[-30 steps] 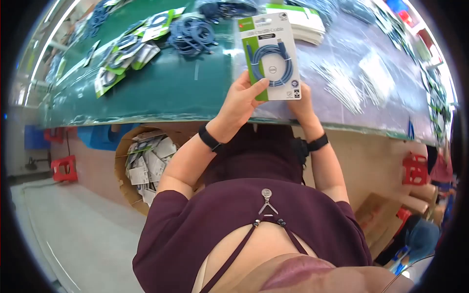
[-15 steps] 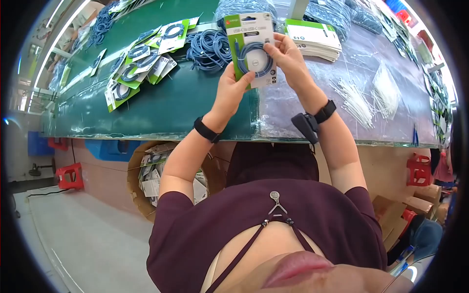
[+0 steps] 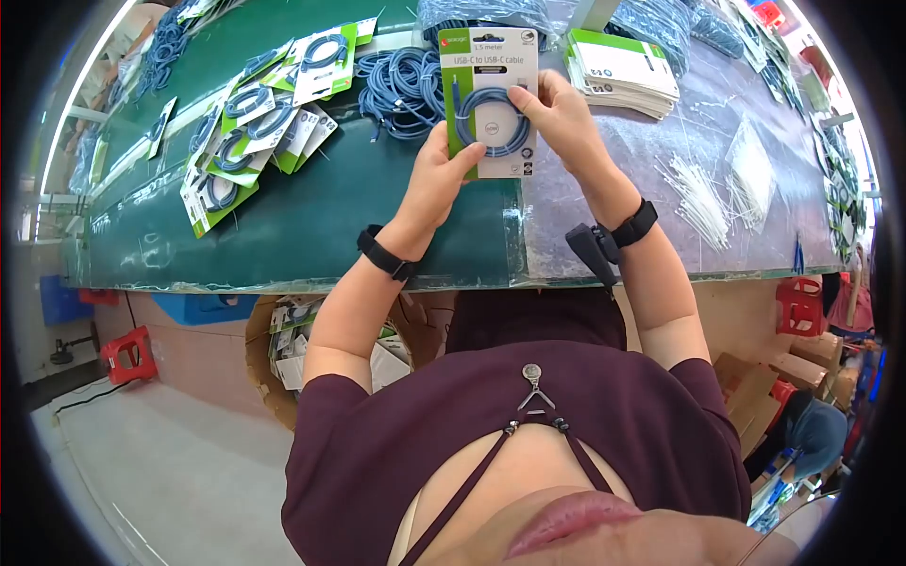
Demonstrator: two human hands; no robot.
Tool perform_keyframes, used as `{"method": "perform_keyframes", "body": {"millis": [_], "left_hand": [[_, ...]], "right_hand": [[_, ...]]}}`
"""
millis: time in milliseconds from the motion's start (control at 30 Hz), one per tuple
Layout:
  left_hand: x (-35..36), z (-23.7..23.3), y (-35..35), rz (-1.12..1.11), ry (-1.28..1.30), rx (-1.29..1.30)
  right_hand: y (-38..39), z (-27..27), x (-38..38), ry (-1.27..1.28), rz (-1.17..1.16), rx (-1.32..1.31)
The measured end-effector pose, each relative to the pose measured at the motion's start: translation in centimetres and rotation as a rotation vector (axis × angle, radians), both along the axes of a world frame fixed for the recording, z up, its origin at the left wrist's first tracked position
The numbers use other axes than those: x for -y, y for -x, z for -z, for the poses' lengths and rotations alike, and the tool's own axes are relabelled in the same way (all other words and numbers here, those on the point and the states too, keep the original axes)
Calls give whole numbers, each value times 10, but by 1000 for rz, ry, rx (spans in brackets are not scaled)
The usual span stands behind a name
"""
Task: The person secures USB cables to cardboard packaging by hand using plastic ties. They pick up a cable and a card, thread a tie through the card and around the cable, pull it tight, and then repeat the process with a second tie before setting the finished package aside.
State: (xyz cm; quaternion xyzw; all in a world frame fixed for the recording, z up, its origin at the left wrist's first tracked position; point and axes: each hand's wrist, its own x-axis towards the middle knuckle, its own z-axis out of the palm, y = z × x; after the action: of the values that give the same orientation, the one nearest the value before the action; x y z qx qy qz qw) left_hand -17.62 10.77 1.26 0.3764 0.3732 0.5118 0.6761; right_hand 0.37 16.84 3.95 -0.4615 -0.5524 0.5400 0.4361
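A green and white card with a coiled blue USB-C cable is held upright above the table, its printed front facing me. My left hand grips its lower left edge, the thumb resting on the coil. On the right side my right hand pinches it, thumb on the front near the coil's top. Behind the card's left side lies a heap of loose blue cables. A stack of green and white cards sits just beyond my right hand.
Several carded cables are piled at the left of the table. White ties and a clear bag lie to the right. Bagged blue cables stand at the back. Below the table is a cardboard bin.
The view has shifted slightly. The card is now more upright and squarer to me, and both hands keep their hold on it.
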Motion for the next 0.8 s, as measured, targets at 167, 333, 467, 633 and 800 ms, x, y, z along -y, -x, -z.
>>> {"method": "perform_keyframes", "body": {"millis": [167,333,467,633,800], "left_hand": [[-4,-1,-5,-38,-65,-44],[4,9,-13,-81,-241,-176],[6,25,-26,-102,-295,-199],[19,26,-40,-87,-255,-167],[32,-15,-42,-96,-86,69]], "right_hand": [[11,-29,5,-1196,517,885],[5,-32,16,-1210,102,928],[-6,-32,16,-1232,0,991],[-28,-23,20,-1222,-99,867],[-44,-37,32,-1100,255,549]]}}
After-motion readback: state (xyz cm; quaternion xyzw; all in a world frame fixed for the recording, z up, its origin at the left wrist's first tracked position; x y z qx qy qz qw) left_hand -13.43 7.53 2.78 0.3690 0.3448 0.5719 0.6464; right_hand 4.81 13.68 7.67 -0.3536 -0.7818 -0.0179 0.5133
